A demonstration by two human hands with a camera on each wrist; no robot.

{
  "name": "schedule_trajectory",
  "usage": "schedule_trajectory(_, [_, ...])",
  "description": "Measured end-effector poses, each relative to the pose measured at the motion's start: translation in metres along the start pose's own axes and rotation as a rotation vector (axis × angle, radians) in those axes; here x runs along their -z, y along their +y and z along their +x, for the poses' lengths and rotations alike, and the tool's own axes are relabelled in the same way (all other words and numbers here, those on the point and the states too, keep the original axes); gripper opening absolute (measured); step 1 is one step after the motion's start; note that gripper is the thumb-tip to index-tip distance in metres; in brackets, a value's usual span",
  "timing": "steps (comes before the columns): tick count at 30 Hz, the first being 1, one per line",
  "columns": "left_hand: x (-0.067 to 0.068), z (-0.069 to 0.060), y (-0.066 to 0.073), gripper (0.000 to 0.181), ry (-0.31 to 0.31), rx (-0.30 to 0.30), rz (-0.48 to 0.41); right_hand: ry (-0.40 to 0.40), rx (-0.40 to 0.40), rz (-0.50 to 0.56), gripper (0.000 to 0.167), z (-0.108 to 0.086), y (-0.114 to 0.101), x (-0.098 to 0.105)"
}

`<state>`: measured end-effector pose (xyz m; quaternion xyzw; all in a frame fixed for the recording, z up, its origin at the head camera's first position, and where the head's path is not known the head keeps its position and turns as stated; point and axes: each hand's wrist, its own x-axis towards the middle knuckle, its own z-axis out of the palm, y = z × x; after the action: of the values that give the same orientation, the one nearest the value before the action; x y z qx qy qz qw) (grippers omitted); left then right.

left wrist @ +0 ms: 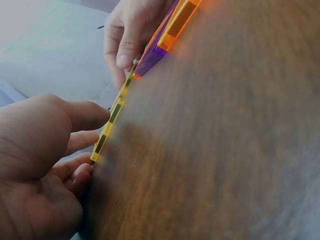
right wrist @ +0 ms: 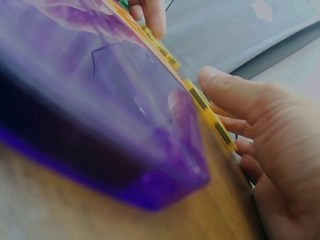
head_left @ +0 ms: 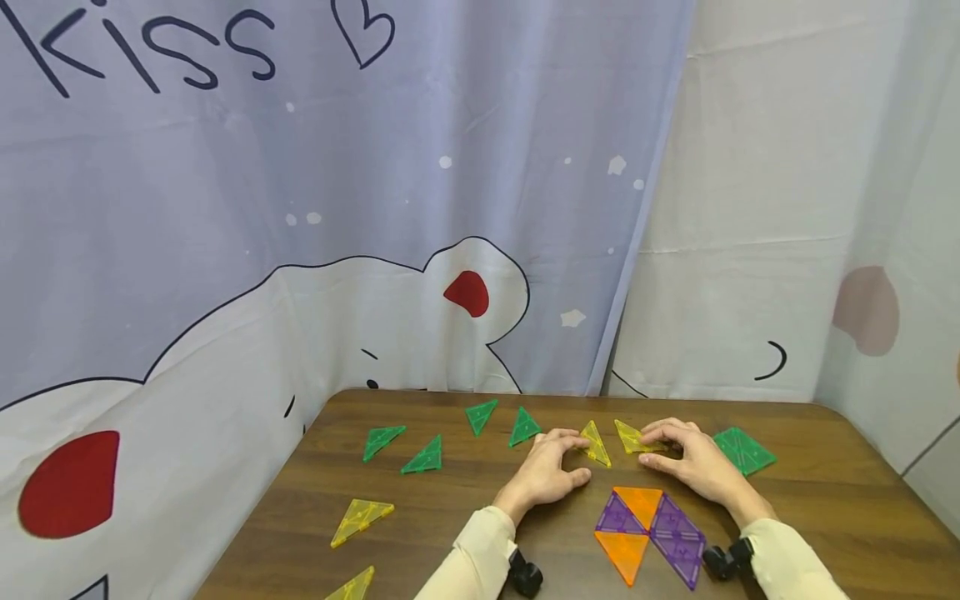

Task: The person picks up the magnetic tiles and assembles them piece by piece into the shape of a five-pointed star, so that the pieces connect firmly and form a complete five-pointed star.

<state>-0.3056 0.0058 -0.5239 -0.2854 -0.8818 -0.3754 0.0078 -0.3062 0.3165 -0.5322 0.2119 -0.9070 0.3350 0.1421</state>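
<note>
Near the back of the wooden table, two yellow triangular magnetic tiles lie side by side. My left hand (head_left: 547, 467) touches the left yellow tile (head_left: 597, 446) with its fingertips, while its thumb stands apart, nearer the front. My right hand (head_left: 697, 458) holds the other yellow tile (head_left: 627, 435) between fingers and thumb; the fingers partly cover it. In front of the hands lies a fan of triangles: two orange tiles (head_left: 622, 554) and several purple tiles (head_left: 678, 537). The right wrist view shows a purple tile (right wrist: 170, 185) very close.
Several separate green triangles (head_left: 423, 456) lie at the back left. Two more yellow triangles (head_left: 360, 521) are at the left front. Beside my right hand, green tiles (head_left: 745, 451) lie joined. A printed curtain (head_left: 375, 208) hangs behind the table (head_left: 450, 521).
</note>
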Motion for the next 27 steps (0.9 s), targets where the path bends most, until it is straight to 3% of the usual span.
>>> schedule_trajectory(8, [0.0001, -0.0005, 0.0008, 0.045, 0.002, -0.002, -0.006, 0.013, -0.045, 0.005, 0.025, 0.0010, -0.0008, -0.0007])
schedule_trajectory(15, [-0.0010, -0.0006, -0.0009, 0.046, 0.002, -0.007, 0.001, -0.092, 0.021, -0.008, 0.044, -0.0020, -0.0018, 0.0007])
schedule_trajectory(19, [-0.0019, -0.0011, -0.0019, 0.045, 0.004, -0.007, 0.008, -0.132, 0.025, 0.008, 0.034, -0.0033, -0.0040, -0.0010])
schedule_trajectory(23, [-0.0020, -0.0009, -0.0021, 0.045, 0.005, -0.009, 0.011, -0.087, 0.049, 0.032, 0.018, -0.0025, -0.0059, -0.0028])
schedule_trajectory(27, [-0.0012, -0.0008, -0.0016, 0.045, 0.006, -0.010, 0.005, -0.051, 0.090, 0.042, 0.020, -0.0009, -0.0059, -0.0030])
